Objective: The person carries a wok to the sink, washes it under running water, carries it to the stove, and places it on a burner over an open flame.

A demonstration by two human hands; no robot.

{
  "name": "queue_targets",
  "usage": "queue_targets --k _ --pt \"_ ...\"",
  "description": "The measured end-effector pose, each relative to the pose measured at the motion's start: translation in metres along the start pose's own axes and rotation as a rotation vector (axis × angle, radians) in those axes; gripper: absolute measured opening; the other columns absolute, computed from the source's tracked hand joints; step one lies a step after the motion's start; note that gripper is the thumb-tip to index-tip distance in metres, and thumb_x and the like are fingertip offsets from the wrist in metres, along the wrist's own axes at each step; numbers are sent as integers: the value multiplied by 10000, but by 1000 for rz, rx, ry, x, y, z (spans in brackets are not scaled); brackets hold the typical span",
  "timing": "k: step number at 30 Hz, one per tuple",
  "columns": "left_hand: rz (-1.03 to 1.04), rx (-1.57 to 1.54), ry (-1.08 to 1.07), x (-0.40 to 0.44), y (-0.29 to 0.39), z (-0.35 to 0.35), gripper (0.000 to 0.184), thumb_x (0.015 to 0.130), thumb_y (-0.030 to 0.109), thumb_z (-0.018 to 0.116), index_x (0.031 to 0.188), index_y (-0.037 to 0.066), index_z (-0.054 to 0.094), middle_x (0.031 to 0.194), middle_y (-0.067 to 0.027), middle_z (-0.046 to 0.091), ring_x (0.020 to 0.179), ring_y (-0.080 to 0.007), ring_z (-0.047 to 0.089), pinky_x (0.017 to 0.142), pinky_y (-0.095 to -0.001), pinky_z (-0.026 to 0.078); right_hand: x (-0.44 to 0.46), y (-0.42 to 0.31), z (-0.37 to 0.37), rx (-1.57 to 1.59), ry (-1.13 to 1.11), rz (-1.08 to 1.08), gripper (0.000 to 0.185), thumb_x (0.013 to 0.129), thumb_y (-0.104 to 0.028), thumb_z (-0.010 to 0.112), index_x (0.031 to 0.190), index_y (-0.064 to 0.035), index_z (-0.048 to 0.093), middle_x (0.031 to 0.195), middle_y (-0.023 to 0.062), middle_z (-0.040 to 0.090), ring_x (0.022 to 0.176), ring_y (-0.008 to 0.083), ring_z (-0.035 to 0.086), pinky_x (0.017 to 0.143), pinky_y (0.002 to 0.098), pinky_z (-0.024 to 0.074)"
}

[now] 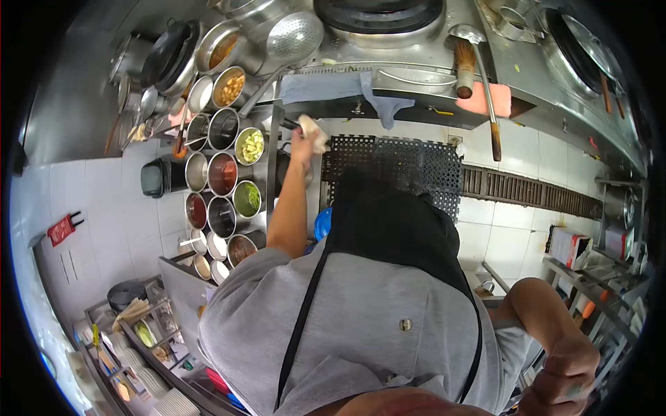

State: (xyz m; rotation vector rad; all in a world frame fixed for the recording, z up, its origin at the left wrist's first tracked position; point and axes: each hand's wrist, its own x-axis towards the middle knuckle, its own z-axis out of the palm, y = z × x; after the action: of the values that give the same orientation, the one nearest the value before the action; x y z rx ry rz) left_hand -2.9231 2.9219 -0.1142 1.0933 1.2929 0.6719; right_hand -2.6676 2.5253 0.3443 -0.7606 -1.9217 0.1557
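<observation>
The left hand [301, 147] has its fingers clamped on a pale cloth [316, 134], which is held in the air just off the front edge of the steel surface [409, 73], near the corner where that edge meets the right edge of the container rack [275, 139]. The bunched cloth is a little longer than wide; its long axis slants from the upper left, towards the cooking side, down to the lower right, above the black floor mat [350, 156]. A short dark handle [291, 125] shows at its upper left; whether the hand grips that too, I cannot tell. Left of the hand stand steel containers, one with pale green pieces [253, 146]. A blue cloth [319, 86] lies along the surface's front edge, partly hanging over it. The right hand [565, 378] is at the lower right, raised beside the body, fingers curled together; whether anything is inside is hidden.
</observation>
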Motion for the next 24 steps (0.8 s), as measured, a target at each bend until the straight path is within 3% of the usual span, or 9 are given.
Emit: queue_targets --k 1,6,11,13,16,20,22,23,24 --pt "84 22 1 13 19 10 513 801 110 705 1186 -20 390 1050 -148 584 860 -218 622 678 -336 548 -2 -8 -3 -68 -46 160 270 803 -209 699 686 -54 511 565 -4 453 504 122 450 401 243 302" --pt "168 -49 -99 68 94 52 520 779 76 712 1168 -62 395 1072 -171 595 902 -235 624 797 -345 519 -11 -8 0 -132 79 141 262 824 -206 681 685 -58 515 567 -5 447 507 122 448 407 248 290" --pt "192 199 -192 138 82 63 374 806 143 695 1102 -3 519 1018 -89 619 818 -183 604 631 -354 488 -13 -20 5 -152 120 126 239 799 -93 655 620 -30 510 526 -10 409 439 120 399 386 253 281" --pt "-43 377 -81 137 78 59 456 787 256 724 1125 19 530 990 -60 610 726 -152 559 543 -341 437 -17 -23 10 -195 155 106 224 792 -95 660 631 -28 518 531 -8 409 444 120 398 385 257 270" --pt "-38 383 -40 159 63 53 581 751 348 748 1156 2 516 967 -70 598 661 -137 520 507 -328 418 -21 -23 10 -242 281 173 208 788 -98 664 641 -35 530 537 -7 411 452 118 394 385 257 260" --pt "5 388 126 137 66 54 648 739 386 749 1177 -21 501 994 -114 594 708 -157 552 492 -342 434 -30 -27 4 -126 238 158 198 774 -89 662 639 -37 527 537 -6 425 454 120 403 382 251 284" --pt "60 236 306 133 54 48 635 760 381 729 1170 -42 492 1024 -162 589 795 -217 579 599 -377 484 -35 -29 1 -191 243 133 172 758 -55 647 634 -27 531 526 -4 426 438 117 397 381 248 282" --pt "217 226 414 164 18 30 574 799 356 694 1155 -48 493 1059 -194 584 885 -273 578 758 -389 482 -37 -27 2 -192 242 127 172 758 -55 647 634 -27 531 526 -4 426 438 117 397 381 248 282" --pt "285 330 508 137 23 38 517 814 330 677 1119 -47 500 1042 -197 587 893 -283 572 805 -393 464 -39 -22 4 -217 291 86 166 759 -41 636 632 -24 531 523 -1 430 432 116 397 381 249 291"
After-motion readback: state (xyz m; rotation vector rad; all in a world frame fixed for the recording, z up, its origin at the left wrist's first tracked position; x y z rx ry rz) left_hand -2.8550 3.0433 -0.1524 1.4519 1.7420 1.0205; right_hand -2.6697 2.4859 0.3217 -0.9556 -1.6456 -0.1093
